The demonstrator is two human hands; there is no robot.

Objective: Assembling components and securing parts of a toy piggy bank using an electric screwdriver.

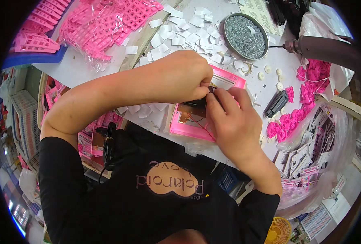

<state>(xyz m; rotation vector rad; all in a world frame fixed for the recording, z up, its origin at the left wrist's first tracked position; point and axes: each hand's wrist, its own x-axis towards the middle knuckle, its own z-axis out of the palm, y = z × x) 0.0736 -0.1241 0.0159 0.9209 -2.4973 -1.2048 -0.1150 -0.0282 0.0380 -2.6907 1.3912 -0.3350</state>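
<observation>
A pink plastic housing (184, 129) lies open on the white worktop in front of me, with thin red wires (205, 129) and a black part (193, 103) inside. My left hand (188, 76) reaches over it, closed in a pinch at the black part. From the other side my right hand (235, 120) meets it, thumb and fingers bent together at the same spot. Whatever small piece the fingertips grip is hidden between them. My right hand also covers part of the housing's right side.
Small white pieces (184, 38) lie scattered behind the housing. A round tin of screws (245, 35) stands at the back, beside an electric screwdriver (320, 49). Pink parts (103, 26) are heaped at the far left, pink coils (286, 122) and bagged parts (310, 150) on the right.
</observation>
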